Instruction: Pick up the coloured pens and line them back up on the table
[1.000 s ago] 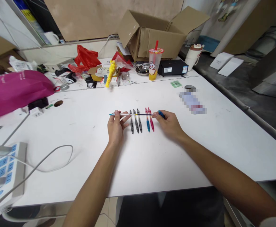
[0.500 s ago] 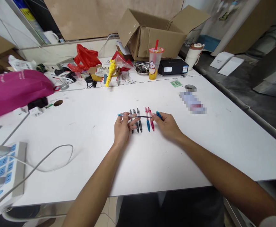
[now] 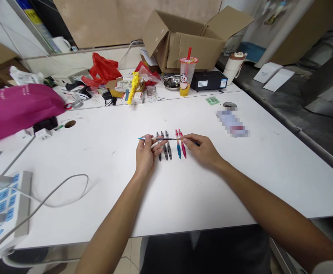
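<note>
My left hand is closed around the upper barrel of a blue pen, held level above the table. Out of its right end runs a thin dark refill. At the refill's far end, my right hand is closed, thumb and forefinger at the tip. A blue pen grip section shows partly beneath its fingers. Under the hands lie several pens: black pens on the left, partly covered by my left fingers, then a pen with a blue grip and a pink pen.
A white table carries a power strip with a grey cable at left and a magenta bag behind it. Toward the back stand a drink cup, a black box and an open carton.
My left hand has shifted slightly left with the barrel. My right fingers have turned over the blue grip section, so less of it shows, and they are at the refill's tip.
</note>
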{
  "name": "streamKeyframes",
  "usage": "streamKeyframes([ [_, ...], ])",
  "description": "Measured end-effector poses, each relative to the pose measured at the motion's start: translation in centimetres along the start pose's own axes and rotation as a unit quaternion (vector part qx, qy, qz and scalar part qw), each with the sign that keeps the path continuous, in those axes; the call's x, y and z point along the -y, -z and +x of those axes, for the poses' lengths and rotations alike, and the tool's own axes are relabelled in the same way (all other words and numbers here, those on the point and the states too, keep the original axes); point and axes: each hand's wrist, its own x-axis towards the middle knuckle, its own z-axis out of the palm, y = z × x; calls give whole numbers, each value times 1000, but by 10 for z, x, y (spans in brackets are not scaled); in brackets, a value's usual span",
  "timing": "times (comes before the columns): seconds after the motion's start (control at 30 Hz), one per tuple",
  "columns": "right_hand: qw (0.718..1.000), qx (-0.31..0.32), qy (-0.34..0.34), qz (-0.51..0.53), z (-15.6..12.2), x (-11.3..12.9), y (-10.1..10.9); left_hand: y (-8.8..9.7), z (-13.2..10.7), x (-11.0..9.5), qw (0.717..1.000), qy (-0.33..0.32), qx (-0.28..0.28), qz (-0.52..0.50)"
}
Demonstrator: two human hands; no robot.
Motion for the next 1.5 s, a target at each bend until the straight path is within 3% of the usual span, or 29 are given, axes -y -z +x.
streamKeyframes([
  [0.47,999,20,-9,-28,-2,-3,-2,2,0,5,999,0,28,36],
  [0.7,996,64,58,-30,-3,-3,-4,3,0,9,997,-5,41,59],
  [0.87,998,44,14,36,-5,-7,-13,1,-4,10,992,3,75,102],
  [0.97,998,60,-11,17,-7,-6,-16,-1,-5,11,989,4,91,117],
  [1.13,998,54,15,31,-8,-5,-18,0,-5,10,991,-20,71,110],
  [1.5,997,73,-16,8,-9,0,-18,0,-5,7,991,-33,57,116],
])
